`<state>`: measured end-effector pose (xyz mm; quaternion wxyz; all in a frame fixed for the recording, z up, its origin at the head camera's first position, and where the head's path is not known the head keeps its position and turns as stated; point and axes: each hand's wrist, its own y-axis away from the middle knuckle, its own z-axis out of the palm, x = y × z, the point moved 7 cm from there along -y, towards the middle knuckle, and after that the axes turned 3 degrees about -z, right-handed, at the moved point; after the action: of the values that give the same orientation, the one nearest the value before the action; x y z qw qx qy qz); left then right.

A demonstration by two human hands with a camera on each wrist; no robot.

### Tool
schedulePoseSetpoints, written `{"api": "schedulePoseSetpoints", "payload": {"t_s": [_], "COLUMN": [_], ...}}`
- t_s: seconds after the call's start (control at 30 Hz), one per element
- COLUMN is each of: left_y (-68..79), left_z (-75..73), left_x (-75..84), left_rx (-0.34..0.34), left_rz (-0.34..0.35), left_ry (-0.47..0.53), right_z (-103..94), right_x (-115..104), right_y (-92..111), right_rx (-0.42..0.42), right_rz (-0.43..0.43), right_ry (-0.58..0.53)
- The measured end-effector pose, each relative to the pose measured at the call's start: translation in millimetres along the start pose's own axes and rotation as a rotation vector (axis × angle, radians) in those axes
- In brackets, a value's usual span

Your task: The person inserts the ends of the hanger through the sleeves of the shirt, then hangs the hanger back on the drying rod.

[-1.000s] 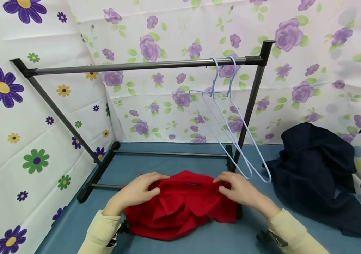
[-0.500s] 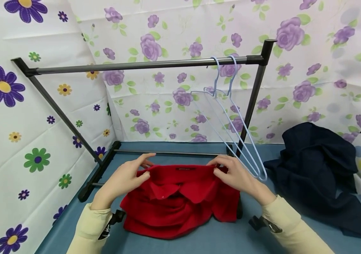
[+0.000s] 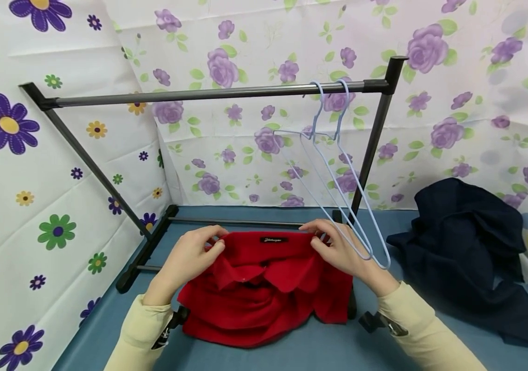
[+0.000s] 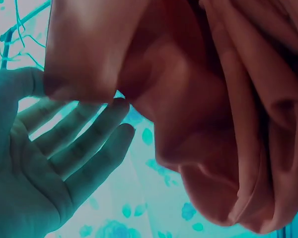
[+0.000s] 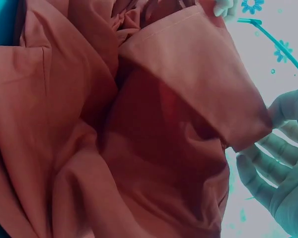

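A crumpled red garment [image 3: 264, 322] lies bunched on the blue surface, its straight, waistband-like top edge lifted and facing me. In the middle of that edge sits a small black label [image 3: 274, 239] with light lettering. My left hand [image 3: 190, 263] pinches the edge's left end; the left wrist view shows the thumb in front of the cloth [image 4: 97, 54] and the other fingers spread behind and below. At the opposite end my right hand [image 3: 340, 252] pinches the same edge, thumb towards me. The right wrist view shows the cloth [image 5: 198, 89] hanging in folds from there.
Behind the garment stands a dark metal clothes rack [image 3: 208, 95]. Two light blue hangers [image 3: 338, 170] hang near its right end, their lower corners close to my right hand. A dark navy cloth heap [image 3: 465, 257] lies to the right. Flowered sheets [image 3: 227, 149] cover the back and left.
Both hands have raised the top edge of the red garment and pulled it straight, so the label faces me. The left hand opened a little midway and now pinches the edge again.
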<state>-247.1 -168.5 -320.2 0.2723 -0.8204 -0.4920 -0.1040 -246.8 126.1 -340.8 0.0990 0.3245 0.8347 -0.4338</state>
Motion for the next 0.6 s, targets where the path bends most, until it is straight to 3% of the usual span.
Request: {"api": "schedulePoseSetpoints", "payload": {"t_s": [0.23, 0.4, 0.6], "left_y": [-1.7, -3.2, -1.3], "left_z": [-2.6, -0.8, 1.9], "left_x": [6.5, 8.5, 11.6], "left_rx": [0.117, 0.132, 0.123], "left_rz": [0.016, 0.037, 0.044], "left_ry": [-0.016, 0.002, 0.032], "right_z": [1.5, 1.0, 0.4], "right_x": [-2, -1, -5], "right_y": [-3, -4, -5], "right_rx": [0.003, -0.020, 0.027], "right_rz": [0.011, 0.052, 0.027], "right_ry": [-0.056, -0.070, -0.084]}}
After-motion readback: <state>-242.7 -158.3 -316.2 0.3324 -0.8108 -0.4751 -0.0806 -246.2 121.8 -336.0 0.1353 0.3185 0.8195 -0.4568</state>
